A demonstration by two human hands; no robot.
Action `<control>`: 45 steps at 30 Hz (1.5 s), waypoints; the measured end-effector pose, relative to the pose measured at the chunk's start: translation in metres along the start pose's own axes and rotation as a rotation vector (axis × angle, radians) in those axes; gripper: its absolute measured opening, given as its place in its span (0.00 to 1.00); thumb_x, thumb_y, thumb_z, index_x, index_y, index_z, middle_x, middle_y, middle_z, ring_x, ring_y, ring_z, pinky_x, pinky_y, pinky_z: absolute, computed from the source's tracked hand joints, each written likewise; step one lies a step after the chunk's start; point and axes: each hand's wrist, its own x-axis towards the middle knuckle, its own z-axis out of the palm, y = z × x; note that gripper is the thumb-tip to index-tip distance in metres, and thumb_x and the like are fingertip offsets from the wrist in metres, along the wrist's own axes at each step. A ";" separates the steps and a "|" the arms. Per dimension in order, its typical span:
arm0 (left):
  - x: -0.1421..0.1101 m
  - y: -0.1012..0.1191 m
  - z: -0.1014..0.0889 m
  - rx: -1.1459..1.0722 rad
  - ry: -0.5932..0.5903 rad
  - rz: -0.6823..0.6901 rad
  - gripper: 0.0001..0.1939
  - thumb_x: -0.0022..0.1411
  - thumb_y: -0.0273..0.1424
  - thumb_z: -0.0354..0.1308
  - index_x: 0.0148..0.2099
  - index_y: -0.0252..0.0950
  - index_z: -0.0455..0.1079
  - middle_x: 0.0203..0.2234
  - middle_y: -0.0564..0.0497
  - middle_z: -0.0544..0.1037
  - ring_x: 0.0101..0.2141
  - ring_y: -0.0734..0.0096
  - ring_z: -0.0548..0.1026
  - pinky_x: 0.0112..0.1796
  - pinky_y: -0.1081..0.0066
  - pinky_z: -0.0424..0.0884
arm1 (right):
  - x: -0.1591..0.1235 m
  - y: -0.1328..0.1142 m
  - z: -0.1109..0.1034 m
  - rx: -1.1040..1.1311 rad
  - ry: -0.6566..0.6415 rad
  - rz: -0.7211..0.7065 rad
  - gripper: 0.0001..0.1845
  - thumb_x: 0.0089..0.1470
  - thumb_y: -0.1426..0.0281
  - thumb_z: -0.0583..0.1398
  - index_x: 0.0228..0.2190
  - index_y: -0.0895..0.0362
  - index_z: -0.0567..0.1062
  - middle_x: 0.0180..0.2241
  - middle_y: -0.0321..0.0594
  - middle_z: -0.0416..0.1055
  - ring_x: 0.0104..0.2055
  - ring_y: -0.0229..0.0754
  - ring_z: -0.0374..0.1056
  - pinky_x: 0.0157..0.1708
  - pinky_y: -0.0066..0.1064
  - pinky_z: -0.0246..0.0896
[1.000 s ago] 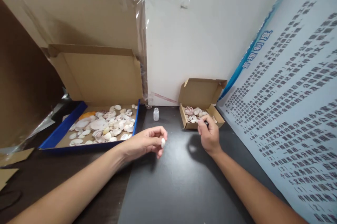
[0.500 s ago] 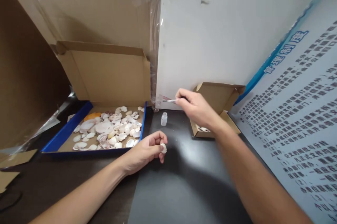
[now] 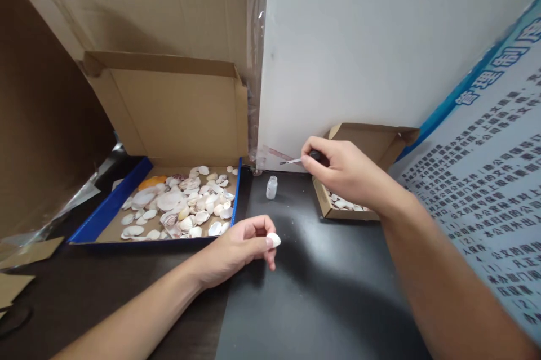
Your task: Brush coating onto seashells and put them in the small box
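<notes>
Between the thumb and fingers of my left hand [image 3: 243, 247] is a small white seashell [image 3: 274, 240], held above the dark table. My right hand [image 3: 338, 171] pinches a small brush [image 3: 291, 161] by its black cap, the thin stem pointing left with a dark tip. Below and left of that tip, a little glass bottle [image 3: 271, 188] stands upright and uncapped. Brush and shell are well apart. To the left, a blue-edged cardboard box [image 3: 143, 165] holds many loose seashells [image 3: 186, 205] in white, pink and orange.
Behind my right hand a smaller open cardboard box [image 3: 323, 208] contains more shells. A white board [image 3: 338, 56] rises at the back, and a printed poster [image 3: 499, 180] leans along the right. Cardboard scraps [image 3: 31, 256] lie at the far left.
My right hand has shifted right with the brush, whose black cap now shows. The shell in my left hand has turned, and the whole view has shifted slightly.
</notes>
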 end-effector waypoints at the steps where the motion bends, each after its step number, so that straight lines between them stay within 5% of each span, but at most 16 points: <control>1: 0.000 -0.001 -0.001 0.079 -0.002 -0.023 0.13 0.61 0.36 0.62 0.34 0.35 0.62 0.24 0.54 0.72 0.28 0.74 0.71 0.35 0.71 0.65 | 0.001 0.000 0.004 -0.023 -0.012 -0.009 0.06 0.59 0.68 0.55 0.30 0.54 0.70 0.22 0.30 0.67 0.23 0.34 0.58 0.24 0.28 0.47; 7: 0.002 0.000 0.001 0.344 -0.048 -0.090 0.14 0.63 0.40 0.58 0.34 0.36 0.61 0.24 0.57 0.68 0.26 0.76 0.65 0.32 0.73 0.61 | 0.008 0.007 0.026 -0.095 -0.065 -0.023 0.06 0.59 0.67 0.55 0.34 0.53 0.72 0.25 0.32 0.71 0.24 0.35 0.61 0.25 0.28 0.48; 40: 0.001 -0.002 0.003 0.343 -0.089 -0.079 0.14 0.61 0.41 0.58 0.33 0.37 0.60 0.25 0.58 0.63 0.24 0.78 0.64 0.30 0.72 0.61 | 0.015 0.013 0.070 -0.105 -0.109 -0.081 0.11 0.63 0.66 0.53 0.42 0.53 0.75 0.43 0.41 0.76 0.42 0.45 0.71 0.36 0.32 0.57; 45: 0.000 -0.002 0.004 0.344 -0.087 -0.078 0.14 0.61 0.41 0.58 0.33 0.37 0.59 0.25 0.58 0.63 0.24 0.77 0.64 0.30 0.72 0.61 | 0.015 0.012 0.072 -0.098 -0.097 -0.073 0.11 0.63 0.66 0.54 0.41 0.53 0.75 0.42 0.40 0.77 0.39 0.44 0.71 0.35 0.32 0.57</control>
